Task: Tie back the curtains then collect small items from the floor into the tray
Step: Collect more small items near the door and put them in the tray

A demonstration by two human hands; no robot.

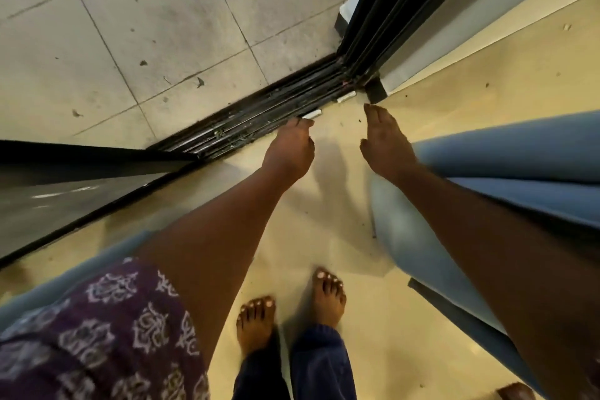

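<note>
Sticks are the small white items to be picked up. One stick (312, 114) is met at the tips of the left hand (290, 149), whose fingers are curled narrow; whether it is gripped cannot be told. Its long axis is laid along the door track (259, 120). Further right, a second stick (346, 97) is seen just beyond the flat, empty right hand (384, 140).

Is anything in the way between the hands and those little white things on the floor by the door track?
Nothing visible blocks them. The left hand is already at the nearer white piece. The right hand hangs open just short of the other white piece, with only bare floor between. No tray is in view.
</note>
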